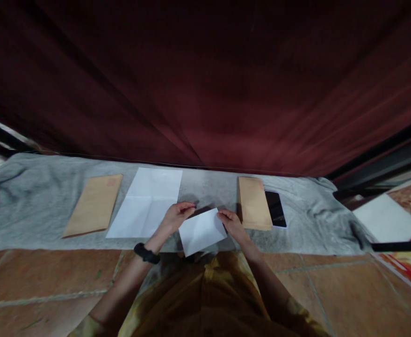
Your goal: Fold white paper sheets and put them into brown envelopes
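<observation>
Paper (pixel 202 234) in a small white rectangle lies tilted between the two hands, near the front edge of the cloth-covered bench (pixel 214 187), its right end higher than its left. The right hand (pixel 232 223) has its fingers closed on the upper right corner, thumb and forefinger pinching it. The left hand (pixel 177 216) is at the upper left edge, thumb and forefinger nearly together — whether they grip the rectangle or only hover just beside it, I cannot tell. A black band (pixel 147 253) circles the left wrist.

Left of the hands, a large white sheet (pixel 149 201) lies flat, creased across its middle, with the left forearm over its lower right corner. Farther left is a brown envelope (pixel 93 206) with a reddish mark near its upper right corner. To the right of the right hand sits a stack of brown envelopes (pixel 255 203), slightly fanned, and against its right side a phone (pixel 275 208) with a dark screen.

Behind the bench hangs a dark red curtain (pixel 205 117); below is a tiled floor (pixel 349 285). At far right are a white panel (pixel 387 217) and — lower down — a red and yellow print (pixel 407 267).
</observation>
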`<action>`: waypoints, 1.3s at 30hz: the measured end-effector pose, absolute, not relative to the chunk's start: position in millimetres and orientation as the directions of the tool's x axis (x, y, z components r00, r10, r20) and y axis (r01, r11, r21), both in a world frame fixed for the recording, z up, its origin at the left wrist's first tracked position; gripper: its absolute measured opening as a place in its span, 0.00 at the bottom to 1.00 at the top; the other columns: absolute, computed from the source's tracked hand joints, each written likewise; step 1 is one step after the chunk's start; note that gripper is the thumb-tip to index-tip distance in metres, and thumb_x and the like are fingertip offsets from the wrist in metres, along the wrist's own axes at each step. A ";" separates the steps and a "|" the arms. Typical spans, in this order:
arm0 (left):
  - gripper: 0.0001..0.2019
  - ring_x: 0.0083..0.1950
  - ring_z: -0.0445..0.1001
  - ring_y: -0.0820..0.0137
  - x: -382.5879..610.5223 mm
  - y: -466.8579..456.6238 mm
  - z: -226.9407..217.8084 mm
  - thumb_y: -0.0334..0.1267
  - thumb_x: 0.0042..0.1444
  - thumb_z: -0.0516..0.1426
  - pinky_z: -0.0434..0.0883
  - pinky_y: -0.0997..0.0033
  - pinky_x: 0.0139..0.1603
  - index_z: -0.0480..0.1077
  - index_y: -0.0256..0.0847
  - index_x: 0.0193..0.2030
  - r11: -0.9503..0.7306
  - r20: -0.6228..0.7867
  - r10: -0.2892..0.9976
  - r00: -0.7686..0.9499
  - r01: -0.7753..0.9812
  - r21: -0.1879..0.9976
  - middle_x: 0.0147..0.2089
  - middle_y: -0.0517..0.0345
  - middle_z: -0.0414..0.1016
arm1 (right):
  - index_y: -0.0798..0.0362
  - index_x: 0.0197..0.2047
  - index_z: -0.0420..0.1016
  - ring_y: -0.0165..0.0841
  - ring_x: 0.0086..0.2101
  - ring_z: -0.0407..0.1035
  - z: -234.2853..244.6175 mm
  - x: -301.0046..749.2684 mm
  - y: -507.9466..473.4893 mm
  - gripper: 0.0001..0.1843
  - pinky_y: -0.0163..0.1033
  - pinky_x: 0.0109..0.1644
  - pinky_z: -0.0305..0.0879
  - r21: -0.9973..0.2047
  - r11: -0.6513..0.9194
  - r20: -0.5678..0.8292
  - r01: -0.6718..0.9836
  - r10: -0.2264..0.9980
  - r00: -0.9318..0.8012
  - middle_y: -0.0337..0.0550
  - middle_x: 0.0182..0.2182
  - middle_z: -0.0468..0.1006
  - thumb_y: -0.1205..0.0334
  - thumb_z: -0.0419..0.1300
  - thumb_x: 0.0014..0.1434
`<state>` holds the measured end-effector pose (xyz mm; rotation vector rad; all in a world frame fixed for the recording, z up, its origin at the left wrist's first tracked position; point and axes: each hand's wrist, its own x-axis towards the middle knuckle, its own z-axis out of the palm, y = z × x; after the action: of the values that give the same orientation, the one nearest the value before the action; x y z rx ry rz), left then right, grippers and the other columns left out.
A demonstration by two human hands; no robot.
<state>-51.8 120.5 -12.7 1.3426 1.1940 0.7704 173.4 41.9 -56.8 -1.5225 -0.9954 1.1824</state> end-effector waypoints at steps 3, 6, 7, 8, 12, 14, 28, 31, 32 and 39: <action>0.11 0.38 0.79 0.60 -37.1 123.2 -7.2 0.45 0.46 0.67 0.71 0.66 0.41 0.83 0.44 0.35 0.025 -0.139 0.929 0.343 0.317 0.948 0.36 0.53 0.84 | 0.48 0.25 0.78 0.31 0.26 0.63 -48.6 167.9 43.9 0.14 0.35 0.32 0.57 -0.969 -0.173 -0.152 0.176 0.980 0.130 0.34 0.21 0.71 0.50 0.61 0.56; 0.08 0.36 0.79 0.61 -18.9 122.1 -4.1 0.42 0.48 0.65 0.70 0.67 0.39 0.83 0.45 0.35 -0.061 -0.107 0.904 0.414 0.373 0.926 0.34 0.54 0.84 | 0.48 0.26 0.79 0.32 0.27 0.65 -44.2 161.4 44.9 0.15 0.36 0.34 0.59 -0.961 -0.125 -0.107 0.246 0.990 0.087 0.35 0.23 0.73 0.50 0.59 0.57; 0.06 0.35 0.78 0.62 -13.5 121.4 -3.7 0.40 0.49 0.64 0.69 0.67 0.38 0.82 0.45 0.33 -0.090 -0.098 0.896 0.433 0.394 0.915 0.33 0.55 0.84 | 0.48 0.26 0.78 0.32 0.27 0.64 -43.9 159.9 44.8 0.16 0.36 0.34 0.59 -0.957 -0.116 -0.100 0.265 0.992 0.071 0.35 0.22 0.73 0.49 0.58 0.58; 0.05 0.34 0.77 0.63 -8.9 120.8 -3.7 0.39 0.50 0.63 0.68 0.68 0.37 0.82 0.44 0.32 -0.117 -0.096 0.887 0.452 0.421 0.900 0.32 0.56 0.83 | 0.48 0.26 0.78 0.32 0.27 0.64 -44.2 158.9 44.5 0.16 0.36 0.34 0.58 -0.952 -0.110 -0.098 0.284 0.994 0.056 0.35 0.22 0.72 0.49 0.58 0.59; 0.09 0.33 0.75 0.67 0.5 119.0 -4.5 0.37 0.57 0.58 0.65 0.72 0.34 0.79 0.42 0.30 -0.186 -0.146 0.854 0.500 0.554 0.811 0.29 0.59 0.80 | 0.50 0.28 0.77 0.31 0.28 0.65 -48.6 159.7 42.1 0.18 0.35 0.33 0.58 -0.931 -0.112 -0.107 0.347 0.994 0.033 0.35 0.23 0.71 0.47 0.55 0.61; 0.10 0.34 0.76 0.68 1.1 118.7 -4.0 0.37 0.60 0.56 0.65 0.72 0.35 0.79 0.42 0.33 -0.216 -0.163 0.851 0.499 0.616 0.758 0.31 0.59 0.80 | 0.50 0.30 0.77 0.31 0.28 0.65 -51.6 161.5 40.7 0.19 0.34 0.33 0.59 -0.920 -0.121 -0.117 0.373 0.993 0.033 0.35 0.23 0.71 0.47 0.54 0.61; 0.08 0.43 0.79 0.63 -2.3 127.7 -2.4 0.40 0.65 0.56 0.73 0.67 0.45 0.77 0.42 0.41 -0.333 0.028 0.907 0.421 0.673 0.660 0.41 0.54 0.82 | 0.49 0.31 0.75 0.32 0.22 0.72 -67.0 161.5 20.1 0.16 0.35 0.26 0.70 -0.945 -0.319 -0.303 0.068 0.936 0.177 0.36 0.24 0.74 0.45 0.59 0.59; 0.10 0.52 0.77 0.61 -14.5 115.4 -7.8 0.39 0.67 0.55 0.73 0.60 0.56 0.76 0.41 0.48 -0.479 0.242 0.873 0.423 0.651 0.589 0.49 0.50 0.81 | 0.49 0.31 0.74 0.33 0.24 0.73 -70.7 162.5 27.7 0.20 0.38 0.28 0.74 -0.941 -0.337 -0.326 -0.018 0.895 0.304 0.37 0.26 0.75 0.40 0.59 0.57; 0.11 0.55 0.76 0.60 -19.1 109.1 -11.1 0.39 0.68 0.54 0.73 0.58 0.59 0.75 0.41 0.50 -0.534 0.279 0.842 0.462 0.638 0.554 0.51 0.50 0.80 | 0.50 0.32 0.74 0.34 0.24 0.74 -71.5 162.3 30.8 0.21 0.40 0.29 0.76 -0.942 -0.331 -0.327 -0.045 0.886 0.330 0.37 0.27 0.75 0.39 0.59 0.56; 0.19 0.72 0.64 0.61 -41.1 66.0 -52.4 0.38 0.72 0.48 0.66 0.52 0.70 0.66 0.41 0.66 -0.702 0.307 0.711 0.632 0.613 0.363 0.71 0.47 0.67 | 0.53 0.36 0.75 0.37 0.27 0.77 -72.6 154.7 43.4 0.21 0.41 0.32 0.78 -0.934 -0.315 -0.357 -0.169 0.850 0.387 0.39 0.30 0.79 0.41 0.61 0.55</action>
<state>-41.1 66.0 -52.4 2.6299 1.0838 0.6388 154.7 43.4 -72.6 -1.5520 -0.6292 1.1666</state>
